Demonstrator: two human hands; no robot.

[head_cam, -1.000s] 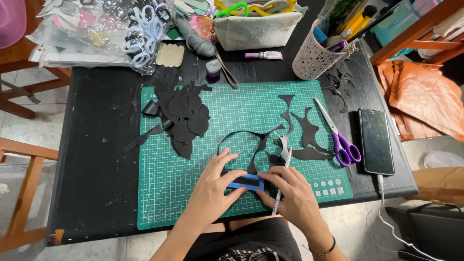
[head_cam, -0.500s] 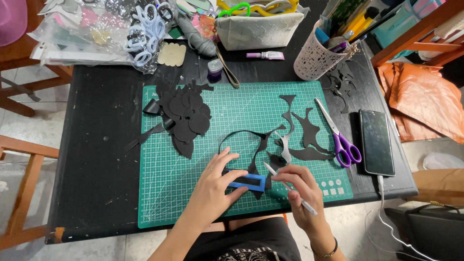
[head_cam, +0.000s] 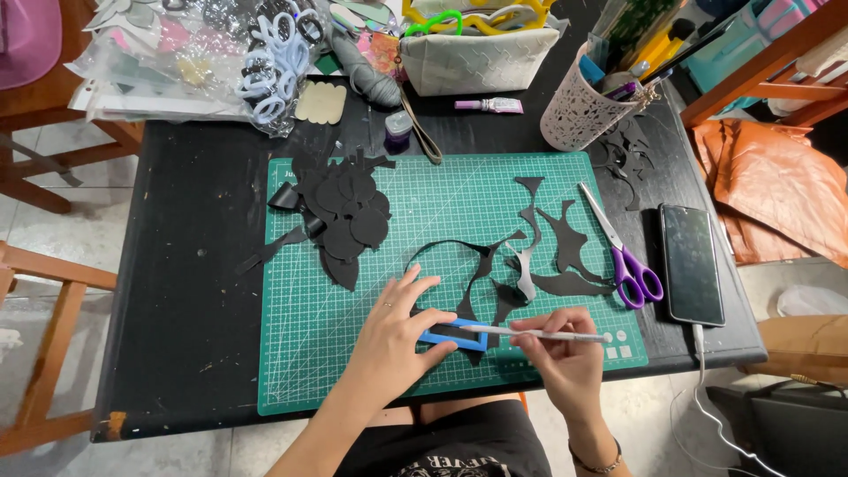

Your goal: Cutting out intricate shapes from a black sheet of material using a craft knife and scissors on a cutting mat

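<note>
My left hand [head_cam: 395, 334] presses flat on a small blue frame-shaped template [head_cam: 452, 336] that lies on a black sheet piece near the front of the green cutting mat [head_cam: 353, 371]. In my right hand [head_cam: 560, 355] I grip a thin white pen [head_cam: 539, 332], held almost level, with its tip at the template's upper edge. Thin curved black paper offcuts [head_cam: 477, 265] lie just beyond both hands.
A pile of black cut shapes [head_cam: 344, 212] sits on the mat's left half. Purple-handled scissors [head_cam: 623, 247] and a dark phone [head_cam: 691, 263] lie to the right. A perforated pen cup [head_cam: 579, 113], a white pouch [head_cam: 477, 62] and bagged craft bits [head_cam: 177, 53] line the table's back edge.
The pen has swung from pointing down toward me to lying almost level, its tip now at the blue template. My left hand has stayed on the template.
</note>
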